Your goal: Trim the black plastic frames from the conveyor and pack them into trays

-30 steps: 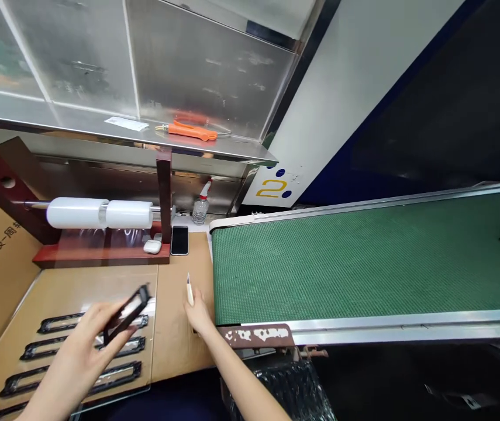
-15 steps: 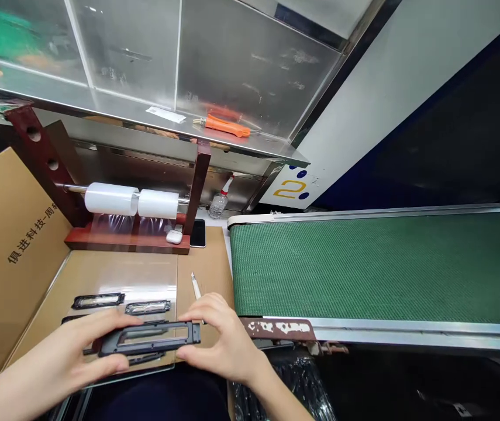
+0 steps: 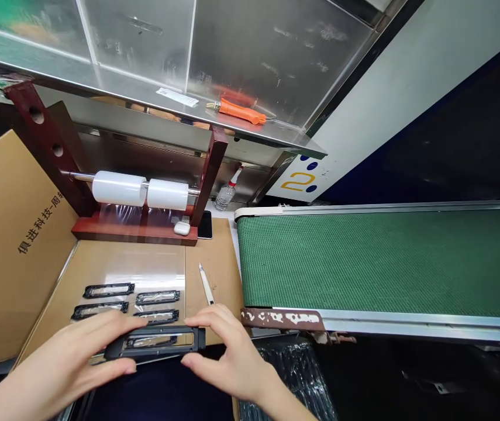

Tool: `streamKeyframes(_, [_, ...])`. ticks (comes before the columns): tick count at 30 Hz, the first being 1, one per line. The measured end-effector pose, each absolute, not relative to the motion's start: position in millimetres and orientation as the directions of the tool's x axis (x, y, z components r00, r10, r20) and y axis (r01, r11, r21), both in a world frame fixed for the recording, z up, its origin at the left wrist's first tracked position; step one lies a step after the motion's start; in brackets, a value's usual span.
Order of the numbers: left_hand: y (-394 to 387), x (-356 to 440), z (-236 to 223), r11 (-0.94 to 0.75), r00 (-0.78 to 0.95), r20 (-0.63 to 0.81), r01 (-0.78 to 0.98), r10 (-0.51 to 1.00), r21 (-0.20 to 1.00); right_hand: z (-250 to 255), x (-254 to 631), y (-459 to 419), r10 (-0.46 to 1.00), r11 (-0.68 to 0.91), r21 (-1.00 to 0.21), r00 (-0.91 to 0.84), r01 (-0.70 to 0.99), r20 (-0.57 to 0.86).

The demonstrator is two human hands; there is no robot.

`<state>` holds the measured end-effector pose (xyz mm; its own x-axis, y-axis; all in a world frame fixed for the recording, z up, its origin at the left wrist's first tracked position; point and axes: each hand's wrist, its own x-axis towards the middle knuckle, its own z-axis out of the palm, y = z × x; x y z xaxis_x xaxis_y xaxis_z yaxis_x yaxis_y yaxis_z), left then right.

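Note:
Both my hands hold one long black plastic frame [image 3: 155,341] level, close to my body. My left hand [image 3: 72,365] pinches its left end, thumb below and fingers above. My right hand [image 3: 227,354] grips its right end the same way. Beyond it, several similar black frames [image 3: 109,290] lie in two columns under a clear sheet on the cardboard work surface [image 3: 144,269]. A small white knife [image 3: 206,283] lies on the cardboard just past my right hand.
A red stand carries two white film rolls [image 3: 140,191], with an earbud case [image 3: 182,228] and phone [image 3: 206,224] beside it. A green conveyor belt [image 3: 372,263] runs to the right. An orange tool [image 3: 238,111] lies on the steel shelf. A cardboard wall [image 3: 8,245] stands at left.
My right hand left the knife on the cardboard and took the frame's right end. The frame, first tilted up in my left hand, is now level in both hands and nearer my body.

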<state>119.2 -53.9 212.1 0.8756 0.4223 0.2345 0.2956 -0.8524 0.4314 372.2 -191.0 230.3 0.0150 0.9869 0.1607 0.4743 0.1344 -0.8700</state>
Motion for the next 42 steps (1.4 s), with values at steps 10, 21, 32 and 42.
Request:
streamKeyframes(10, [-45,114,205,-0.948,0.918,0.370,0.019,0.142,0.317,185,365,-183,0.744,-0.652,-0.665,-0.473,-0.363,-0.472])
streamKeyframes(21, [28,161,59,0.246,0.428,-0.324,0.228,0.843,0.942,83,398,-134,0.984,-0.133,-0.838,0.170,0.528,-0.049])
streamKeyframes(32, [40,180,48,0.494,0.579,-0.565,0.296,0.588,0.817,39,393,-88,0.998,0.061,-0.498,-0.052,0.865,0.032])
streamKeyframes(42, [30,174,37,0.229,0.501,-0.435,0.420,0.748,0.878,37,390,-85,0.998,0.070,-0.460,-0.065,0.885,0.028])
